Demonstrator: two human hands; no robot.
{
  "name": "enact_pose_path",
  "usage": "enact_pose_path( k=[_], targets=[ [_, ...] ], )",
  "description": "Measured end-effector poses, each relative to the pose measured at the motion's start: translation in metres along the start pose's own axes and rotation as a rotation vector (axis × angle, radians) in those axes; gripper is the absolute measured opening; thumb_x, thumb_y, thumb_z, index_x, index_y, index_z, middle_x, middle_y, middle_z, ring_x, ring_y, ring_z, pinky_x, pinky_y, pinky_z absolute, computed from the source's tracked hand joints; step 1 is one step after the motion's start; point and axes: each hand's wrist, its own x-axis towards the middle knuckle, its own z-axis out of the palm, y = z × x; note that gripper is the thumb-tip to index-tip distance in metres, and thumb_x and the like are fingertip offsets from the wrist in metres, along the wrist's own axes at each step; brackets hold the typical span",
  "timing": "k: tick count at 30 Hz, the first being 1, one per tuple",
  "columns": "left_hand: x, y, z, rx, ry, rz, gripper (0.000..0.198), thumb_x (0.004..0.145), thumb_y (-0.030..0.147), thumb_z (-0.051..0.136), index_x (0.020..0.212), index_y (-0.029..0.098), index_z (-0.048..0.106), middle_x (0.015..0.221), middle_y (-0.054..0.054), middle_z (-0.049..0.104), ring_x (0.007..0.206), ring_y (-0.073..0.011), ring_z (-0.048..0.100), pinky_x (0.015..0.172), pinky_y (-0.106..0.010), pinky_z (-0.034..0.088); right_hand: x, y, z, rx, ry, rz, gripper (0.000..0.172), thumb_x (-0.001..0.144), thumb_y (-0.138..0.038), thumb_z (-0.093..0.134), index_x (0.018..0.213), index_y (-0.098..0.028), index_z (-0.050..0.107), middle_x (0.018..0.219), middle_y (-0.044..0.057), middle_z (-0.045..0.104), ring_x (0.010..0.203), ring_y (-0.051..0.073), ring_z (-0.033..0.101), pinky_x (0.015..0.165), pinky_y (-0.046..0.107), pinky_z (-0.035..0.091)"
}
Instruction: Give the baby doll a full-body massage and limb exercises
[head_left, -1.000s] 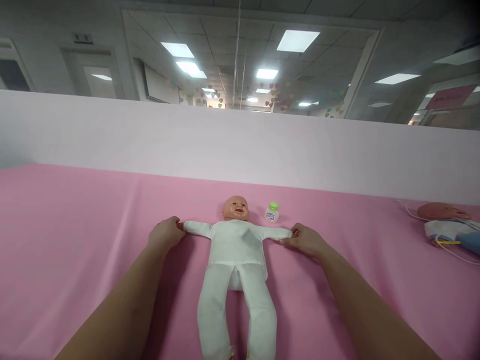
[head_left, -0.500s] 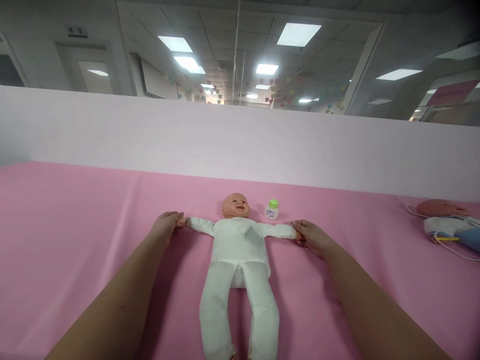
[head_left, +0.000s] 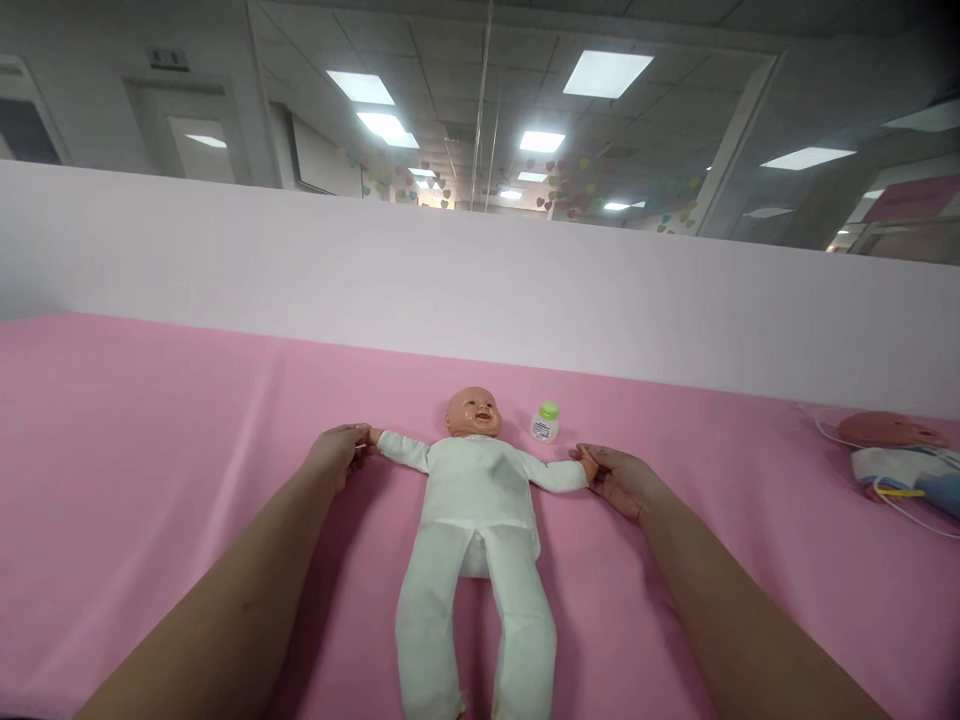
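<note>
A baby doll (head_left: 480, 480) in a white long-sleeved top and white trousers lies face up, its arms stretched out to both sides. At the doll's hand on the left of the view, my left hand (head_left: 339, 455) is closed, fingers pinched round it. On the other side my right hand (head_left: 624, 482) grips the doll's other hand (head_left: 589, 464), which shows between my fingers and thumb. Beside the doll's head stands a small clear bottle (head_left: 544, 424) with a green cap, touched by neither hand.
A pink sheet (head_left: 187, 450) covers the surface under the doll. Along the back runs a low white wall (head_left: 480, 280) with glass above it. At the far right lies another doll (head_left: 892, 432) with white and blue clothing, a thin white tube and a yellow piece.
My right hand has turned a little, and the doll's hand in it shows more. That doll arm now dips slightly lower. My left hand keeps its hold, and the view has shifted slightly.
</note>
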Motion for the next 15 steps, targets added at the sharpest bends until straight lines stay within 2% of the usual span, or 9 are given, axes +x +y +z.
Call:
enact_pose_path(
  k=[3,5,7,9,11,15],
  targets=[
    [0.002,-0.003,-0.001,0.039,-0.010,0.018,0.021,0.067,0.021,0.079,0.086,0.018,0.073,0.071,-0.005,0.071,0.055,-0.0150,0.062,0.045,-0.023,0.044,-0.005,-0.001,0.005,-0.244,0.040,-0.069,0.014,0.086,-0.027,0.075,0.097,-0.017,0.075,0.106,0.011,0.075,0.085,0.019,0.070,0.071,0.030,0.063],
    [0.003,-0.005,-0.002,0.050,-0.007,0.023,0.020,0.066,0.021,0.079,0.084,0.018,0.072,0.068,-0.004,0.070,0.052,-0.0145,0.060,0.043,-0.023,0.040,-0.010,-0.004,0.008,-0.398,0.057,-0.125,0.019,0.087,-0.034,0.075,0.095,-0.017,0.075,0.091,0.007,0.074,0.065,0.013,0.061,0.055,0.024,0.053],
    [0.004,-0.005,-0.002,0.049,-0.007,0.024,0.018,0.065,0.021,0.079,0.082,0.018,0.071,0.065,-0.003,0.068,0.050,-0.0140,0.057,0.043,-0.023,0.039,-0.015,-0.007,0.011,-0.468,0.048,-0.132,0.023,0.088,-0.039,0.074,0.094,-0.017,0.075,0.078,0.003,0.068,0.054,0.009,0.049,0.046,0.020,0.040],
    [0.004,-0.005,-0.001,0.025,-0.011,0.020,0.018,0.066,0.020,0.078,0.082,0.018,0.070,0.065,-0.003,0.068,0.052,-0.0139,0.058,0.044,-0.023,0.041,-0.018,-0.010,0.011,-0.435,0.001,-0.084,0.025,0.088,-0.041,0.074,0.093,-0.016,0.075,0.069,0.001,0.062,0.052,0.008,0.042,0.043,0.019,0.032],
    [0.003,-0.003,0.001,-0.022,-0.021,0.013,0.018,0.068,0.021,0.077,0.085,0.018,0.070,0.069,-0.003,0.069,0.056,-0.0143,0.062,0.048,-0.022,0.044,-0.018,-0.011,0.008,-0.320,-0.073,-0.012,0.023,0.088,-0.038,0.074,0.095,-0.016,0.076,0.068,0.001,0.059,0.054,0.008,0.042,0.042,0.018,0.031],
    [0.000,-0.001,0.004,-0.115,-0.049,0.002,0.016,0.072,0.020,0.075,0.086,0.016,0.068,0.071,-0.003,0.068,0.060,-0.0142,0.065,0.049,-0.021,0.046,-0.012,-0.008,0.001,-0.090,-0.151,0.089,0.019,0.084,-0.027,0.078,0.099,-0.016,0.077,0.083,0.005,0.066,0.062,0.010,0.049,0.051,0.019,0.047]
  ],
)
